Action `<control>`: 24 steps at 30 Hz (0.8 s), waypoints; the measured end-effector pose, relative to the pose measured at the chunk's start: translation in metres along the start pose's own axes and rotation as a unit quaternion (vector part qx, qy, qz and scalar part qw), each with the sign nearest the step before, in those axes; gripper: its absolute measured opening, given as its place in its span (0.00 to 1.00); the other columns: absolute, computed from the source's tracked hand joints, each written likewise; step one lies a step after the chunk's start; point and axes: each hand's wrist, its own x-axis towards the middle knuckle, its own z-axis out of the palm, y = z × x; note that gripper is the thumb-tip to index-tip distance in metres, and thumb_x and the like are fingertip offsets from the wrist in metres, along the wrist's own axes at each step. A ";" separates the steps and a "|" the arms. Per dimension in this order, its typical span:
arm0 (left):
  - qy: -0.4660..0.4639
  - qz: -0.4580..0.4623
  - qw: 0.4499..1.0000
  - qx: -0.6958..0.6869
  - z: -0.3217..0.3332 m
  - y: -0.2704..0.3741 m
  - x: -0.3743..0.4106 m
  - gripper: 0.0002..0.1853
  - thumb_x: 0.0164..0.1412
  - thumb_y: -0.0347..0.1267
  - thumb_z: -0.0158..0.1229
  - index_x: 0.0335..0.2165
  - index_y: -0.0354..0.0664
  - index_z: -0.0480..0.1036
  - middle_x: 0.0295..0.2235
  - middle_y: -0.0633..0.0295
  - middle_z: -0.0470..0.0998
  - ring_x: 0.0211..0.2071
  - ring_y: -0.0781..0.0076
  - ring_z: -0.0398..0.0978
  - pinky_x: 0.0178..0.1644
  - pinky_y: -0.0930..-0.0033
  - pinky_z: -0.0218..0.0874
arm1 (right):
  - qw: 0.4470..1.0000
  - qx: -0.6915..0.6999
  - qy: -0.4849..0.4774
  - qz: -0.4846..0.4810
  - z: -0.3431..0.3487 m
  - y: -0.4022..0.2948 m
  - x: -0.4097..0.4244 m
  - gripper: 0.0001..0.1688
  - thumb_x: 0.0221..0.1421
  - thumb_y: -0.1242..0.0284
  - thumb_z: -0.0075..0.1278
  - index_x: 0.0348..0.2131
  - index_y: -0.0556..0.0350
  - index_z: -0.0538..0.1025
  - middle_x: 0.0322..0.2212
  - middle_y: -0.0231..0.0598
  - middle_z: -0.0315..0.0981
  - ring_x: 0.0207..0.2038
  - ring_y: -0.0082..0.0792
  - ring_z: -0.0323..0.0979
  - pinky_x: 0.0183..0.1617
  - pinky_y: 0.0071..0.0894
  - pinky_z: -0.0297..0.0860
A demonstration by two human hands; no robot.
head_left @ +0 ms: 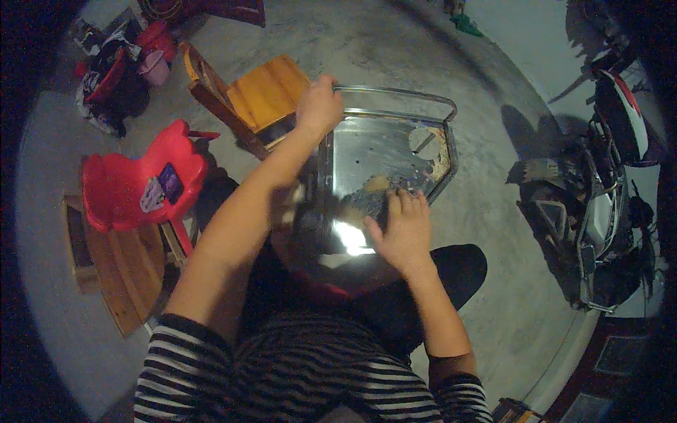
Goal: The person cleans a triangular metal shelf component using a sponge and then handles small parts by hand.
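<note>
Before me stands a shiny metal appliance or cart with a flat panel point(359, 153) and an angled right side. My left hand point(321, 106) is closed around the left end of its tubular metal rail point(394, 91). My right hand point(407, 227) lies palm down on the lower right of the panel, thumb apart from the fingers; its underside is hidden. Beside the fingertips is a dark, grainy patch point(365, 203), with a yellowish spot point(377, 183) just above it. Small bits and brownish residue point(439, 164) mark the panel's right edge. A pale round area point(424, 143) shows near the top right corner.
A wooden chair point(270, 90) stands close by my left hand. Further left are a red plastic chair point(143, 185) with cloths on it and a curved wooden board point(129, 269). Buckets point(155, 67) stand at upper left. A motorcycle point(597, 227) is at the right.
</note>
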 end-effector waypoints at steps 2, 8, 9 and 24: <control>-0.003 0.002 1.000 -0.004 0.001 -0.001 -0.001 0.16 0.52 0.34 0.48 0.40 0.40 0.66 0.39 0.49 0.71 0.42 0.50 0.68 0.44 0.55 0.60 | 1.000 0.013 -0.015 0.000 0.001 -0.006 0.005 0.31 0.42 0.63 0.48 0.42 0.69 0.67 0.43 0.59 0.63 0.48 0.52 0.60 0.56 0.50 0.51; 0.001 0.008 1.000 -0.004 0.001 -0.002 0.001 0.17 0.51 0.33 0.47 0.41 0.40 0.66 0.38 0.47 0.71 0.42 0.50 0.68 0.44 0.55 0.61 | 0.990 0.122 -0.055 0.047 -0.003 -0.012 0.031 0.34 0.38 0.69 0.50 0.47 0.65 0.63 0.48 0.62 0.57 0.48 0.57 0.59 0.52 0.44 0.58; 0.001 0.010 1.000 -0.009 0.003 -0.001 0.001 0.17 0.50 0.32 0.47 0.41 0.40 0.66 0.38 0.47 0.71 0.42 0.50 0.68 0.44 0.55 0.61 | 0.990 0.122 -0.057 0.041 0.001 -0.015 0.029 0.35 0.38 0.69 0.51 0.48 0.65 0.62 0.49 0.62 0.56 0.48 0.57 0.59 0.52 0.44 0.58; -0.023 -0.020 0.993 -0.117 0.003 -0.011 0.021 0.19 0.41 0.26 0.53 0.38 0.38 0.69 0.36 0.49 0.73 0.39 0.54 0.71 0.43 0.62 0.62 | 0.826 0.447 0.245 0.241 -0.003 0.016 -0.025 0.32 0.34 0.82 0.41 0.46 0.64 0.64 0.49 0.43 0.61 0.52 0.35 0.60 0.56 0.30 0.56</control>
